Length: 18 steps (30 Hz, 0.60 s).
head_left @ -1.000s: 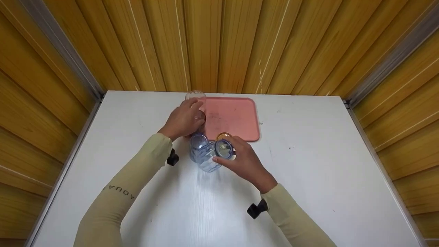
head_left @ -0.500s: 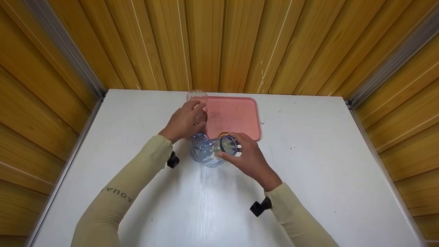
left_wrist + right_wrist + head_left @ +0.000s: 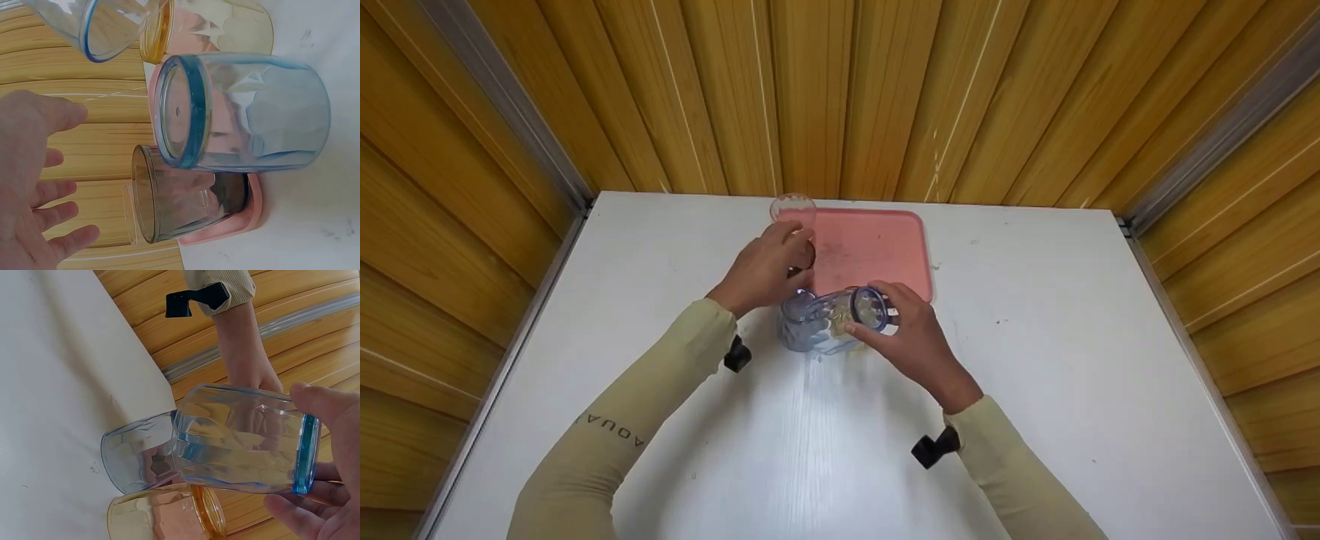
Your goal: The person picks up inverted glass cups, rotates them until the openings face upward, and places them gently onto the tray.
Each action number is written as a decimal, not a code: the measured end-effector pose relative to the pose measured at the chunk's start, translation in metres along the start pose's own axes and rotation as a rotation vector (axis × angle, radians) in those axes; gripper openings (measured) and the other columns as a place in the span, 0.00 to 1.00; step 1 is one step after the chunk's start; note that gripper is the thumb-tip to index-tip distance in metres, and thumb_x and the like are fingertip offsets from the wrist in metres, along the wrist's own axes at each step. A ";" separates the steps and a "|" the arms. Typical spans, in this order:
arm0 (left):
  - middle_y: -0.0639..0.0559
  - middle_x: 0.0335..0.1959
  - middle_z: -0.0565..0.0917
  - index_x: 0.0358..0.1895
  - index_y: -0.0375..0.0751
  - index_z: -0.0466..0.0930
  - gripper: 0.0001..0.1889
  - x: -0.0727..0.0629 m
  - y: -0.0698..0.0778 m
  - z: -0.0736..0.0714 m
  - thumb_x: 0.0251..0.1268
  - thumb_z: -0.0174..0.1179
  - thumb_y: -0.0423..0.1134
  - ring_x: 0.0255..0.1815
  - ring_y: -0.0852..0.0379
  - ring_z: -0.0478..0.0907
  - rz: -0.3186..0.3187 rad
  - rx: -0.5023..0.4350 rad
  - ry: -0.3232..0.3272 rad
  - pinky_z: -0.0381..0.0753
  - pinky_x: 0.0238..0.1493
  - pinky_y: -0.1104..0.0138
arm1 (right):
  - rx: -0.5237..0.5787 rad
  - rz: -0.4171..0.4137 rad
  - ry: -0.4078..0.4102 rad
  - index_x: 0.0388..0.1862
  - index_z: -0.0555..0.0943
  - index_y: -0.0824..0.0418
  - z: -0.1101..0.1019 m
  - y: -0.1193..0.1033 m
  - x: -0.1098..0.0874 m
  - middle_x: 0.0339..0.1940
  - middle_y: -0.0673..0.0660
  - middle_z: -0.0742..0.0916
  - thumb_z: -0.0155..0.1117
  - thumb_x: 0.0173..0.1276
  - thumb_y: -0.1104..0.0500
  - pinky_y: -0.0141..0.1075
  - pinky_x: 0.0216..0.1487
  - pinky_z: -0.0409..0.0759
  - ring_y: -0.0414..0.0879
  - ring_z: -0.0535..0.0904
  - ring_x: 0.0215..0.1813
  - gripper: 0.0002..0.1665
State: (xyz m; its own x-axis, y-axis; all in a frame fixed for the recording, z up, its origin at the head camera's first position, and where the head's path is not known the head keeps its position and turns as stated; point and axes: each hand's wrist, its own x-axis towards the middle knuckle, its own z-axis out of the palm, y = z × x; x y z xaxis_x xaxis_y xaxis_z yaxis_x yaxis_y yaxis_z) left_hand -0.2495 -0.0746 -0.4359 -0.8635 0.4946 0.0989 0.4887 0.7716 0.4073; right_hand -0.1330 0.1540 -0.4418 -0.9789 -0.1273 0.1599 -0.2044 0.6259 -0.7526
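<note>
My right hand grips a blue-tinted drinking glass by its thick blue-banded end, thumb on one side and fingers on the other. That glass is tilted, its other end pointing left. Another blue glass stands on the table, banded end up; the held one overlaps it in the head view. Behind them is an amber glass, mostly hidden from the head view. Over a smoky grey glass at the tray's left side hovers my left hand; the left wrist view shows its fingers spread and apart from the glass.
A pink tray lies near the back edge of the white table. At its back left corner stands a clear glass. Wood-patterned walls enclose the table at the back and sides.
My right hand has shifted right and slightly away from me, swinging the held glass toward level. The amber glass is now more covered in the head view. My left hand has barely moved.
</note>
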 end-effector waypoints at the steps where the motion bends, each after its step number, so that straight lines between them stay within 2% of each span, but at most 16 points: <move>1: 0.53 0.68 0.66 0.69 0.57 0.63 0.33 0.000 0.000 0.000 0.61 0.64 0.51 0.70 0.53 0.62 0.004 -0.002 0.001 0.66 0.72 0.52 | 0.000 0.003 -0.001 0.65 0.72 0.52 -0.001 0.000 0.000 0.60 0.50 0.79 0.72 0.57 0.43 0.39 0.58 0.81 0.43 0.77 0.58 0.39; 12: 0.52 0.65 0.68 0.67 0.55 0.64 0.31 -0.007 -0.001 -0.004 0.63 0.63 0.53 0.66 0.53 0.65 0.033 0.032 0.016 0.69 0.70 0.55 | 0.004 0.038 0.014 0.66 0.72 0.51 -0.003 0.000 0.003 0.60 0.50 0.79 0.71 0.57 0.39 0.42 0.60 0.80 0.45 0.76 0.61 0.40; 18: 0.53 0.62 0.69 0.66 0.53 0.66 0.30 -0.010 0.003 -0.001 0.62 0.63 0.52 0.63 0.54 0.66 0.048 0.031 0.017 0.70 0.69 0.56 | 0.024 0.075 0.030 0.65 0.72 0.49 -0.007 0.002 0.002 0.59 0.50 0.79 0.71 0.57 0.39 0.41 0.59 0.81 0.46 0.77 0.60 0.39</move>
State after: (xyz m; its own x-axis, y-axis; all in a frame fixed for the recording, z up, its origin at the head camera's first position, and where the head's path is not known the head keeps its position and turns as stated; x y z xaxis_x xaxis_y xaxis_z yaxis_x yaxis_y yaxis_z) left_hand -0.2398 -0.0777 -0.4353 -0.8408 0.5248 0.1328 0.5329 0.7594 0.3733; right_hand -0.1357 0.1605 -0.4383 -0.9910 -0.0568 0.1212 -0.1304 0.6144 -0.7782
